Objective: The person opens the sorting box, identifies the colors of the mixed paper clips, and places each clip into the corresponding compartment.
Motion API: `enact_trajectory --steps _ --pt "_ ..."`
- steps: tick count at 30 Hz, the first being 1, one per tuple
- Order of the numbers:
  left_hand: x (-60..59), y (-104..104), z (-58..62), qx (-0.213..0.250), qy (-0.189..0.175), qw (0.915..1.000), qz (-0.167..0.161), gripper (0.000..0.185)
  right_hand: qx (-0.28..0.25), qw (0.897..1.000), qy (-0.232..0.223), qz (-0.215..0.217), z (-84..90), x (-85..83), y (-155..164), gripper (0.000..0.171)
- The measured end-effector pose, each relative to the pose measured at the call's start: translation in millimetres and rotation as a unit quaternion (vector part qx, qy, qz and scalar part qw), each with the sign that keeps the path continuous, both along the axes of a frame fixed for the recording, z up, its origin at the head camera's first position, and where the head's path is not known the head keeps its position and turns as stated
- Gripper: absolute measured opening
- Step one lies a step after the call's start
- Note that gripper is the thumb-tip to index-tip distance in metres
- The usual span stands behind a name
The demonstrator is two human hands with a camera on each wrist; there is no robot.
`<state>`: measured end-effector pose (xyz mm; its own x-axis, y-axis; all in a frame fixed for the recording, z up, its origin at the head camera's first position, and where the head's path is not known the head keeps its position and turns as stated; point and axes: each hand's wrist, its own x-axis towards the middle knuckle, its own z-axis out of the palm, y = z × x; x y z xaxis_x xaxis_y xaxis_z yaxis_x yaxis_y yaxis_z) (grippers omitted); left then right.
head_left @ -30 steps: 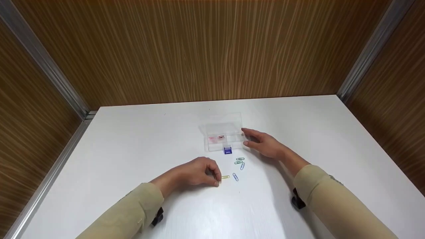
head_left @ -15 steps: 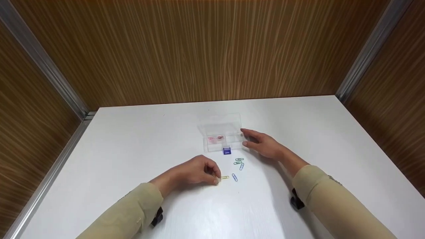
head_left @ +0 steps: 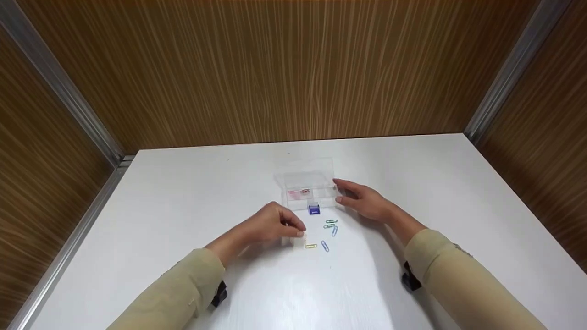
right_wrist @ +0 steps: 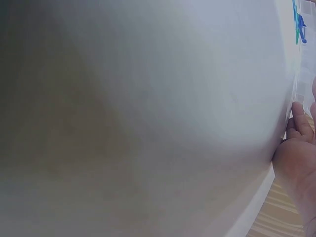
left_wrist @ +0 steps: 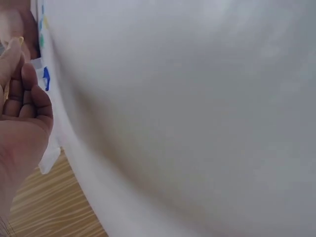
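A clear plastic box (head_left: 309,190) with compartments lies open on the white table (head_left: 183,206). Pink clips (head_left: 299,192) sit in its left compartment, and a blue clasp (head_left: 314,209) is at its front. My right hand (head_left: 339,190) holds the box's right end between forefinger and thumb. My left hand (head_left: 300,233) hovers just in front of the box, fingertips pinched on a small yellow paper clip (left_wrist: 19,40). Another yellow clip (head_left: 311,246) lies on the table below that hand. Green clips (head_left: 330,223) and blue clips (head_left: 324,245) lie beside it.
Wood-grain walls (head_left: 293,68) close in the table at the back and both sides, with metal strips in the corners. The wrist views show mostly blurred white tabletop, with the right fingers (right_wrist: 298,118) against the box's edge.
My left hand has risen from the table beside the yellow clip and moved toward the box, fingers still pinched. The right hand and the box have stayed put.
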<state>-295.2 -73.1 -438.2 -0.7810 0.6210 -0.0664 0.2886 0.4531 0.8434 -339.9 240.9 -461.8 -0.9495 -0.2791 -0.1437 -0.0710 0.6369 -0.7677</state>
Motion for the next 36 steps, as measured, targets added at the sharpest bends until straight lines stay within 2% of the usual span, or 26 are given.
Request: enact_trajectory --steps 8,14,20,25,36 --pt "-14.7 6 21.5 0.024 0.011 0.997 0.073 0.013 0.002 1.0 -0.002 -0.002 1.1 -0.3 1 0.068" --pt "-32.7 15 29.9 0.055 0.021 0.9907 0.122 0.013 0.0 1.0 0.0 0.001 1.9 0.5 2 0.067" --pt "-47.7 25 31.4 0.073 0.032 0.9846 0.156 0.013 0.0 1.0 -0.009 -0.001 1.9 1.5 1 0.068" --pt "-58.2 33 29.5 0.08 0.049 0.9812 0.169 0.012 -0.004 1.0 -0.01 0.0 3.1 0.9 -1 0.068" --pt "-71.6 52 23.6 0.063 0.092 0.9757 0.189 0.013 0.001 1.0 -0.007 -0.003 4.2 -0.7 -1 0.067"
